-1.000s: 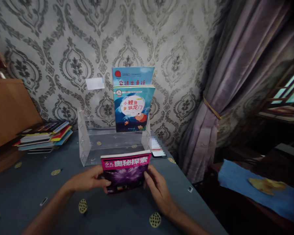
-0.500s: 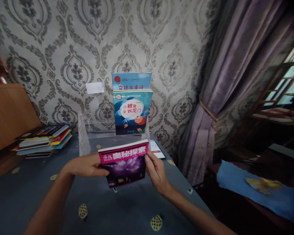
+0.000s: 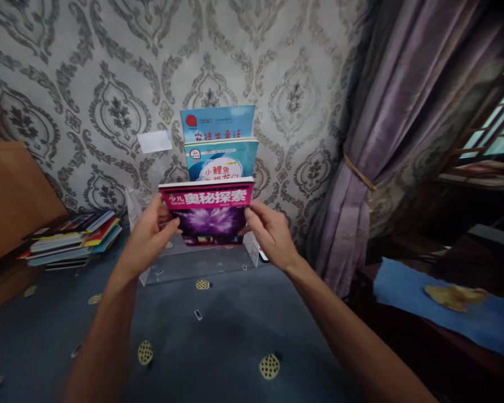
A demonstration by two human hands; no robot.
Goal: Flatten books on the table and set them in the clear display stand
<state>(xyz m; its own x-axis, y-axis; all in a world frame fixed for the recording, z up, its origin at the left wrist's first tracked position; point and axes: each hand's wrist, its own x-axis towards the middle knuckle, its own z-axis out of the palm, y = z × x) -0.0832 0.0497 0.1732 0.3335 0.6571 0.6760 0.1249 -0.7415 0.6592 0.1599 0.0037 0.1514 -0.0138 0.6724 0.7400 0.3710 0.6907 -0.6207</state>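
Note:
A magenta and purple book [image 3: 212, 215] is held upright between my two hands, its cover facing me. My left hand [image 3: 153, 235] grips its left edge with the thumb on the front. On the opposite edge my right hand [image 3: 271, 229] is closed, thumb on the cover. The book is at the front of a clear acrylic rack [image 3: 201, 266]; whether it touches the rack I cannot tell. Behind it stand a teal book with a fish title [image 3: 222, 159], its lower part hidden, and a taller light blue book [image 3: 218, 120].
A messy stack of books [image 3: 71, 240] lies on the left beside a wooden cabinet [image 3: 21, 196]. A phone [image 3: 264, 256] shows partly behind the rack's right end. Patterned dark cloth [image 3: 227, 347] covers the table. A purple curtain [image 3: 340, 240] hangs at the right, near a blue cloth [image 3: 403, 291].
Both hands have raised the magenta book and moved it forward to the rack. It now covers the lower part of the teal book. The view has shifted slightly.

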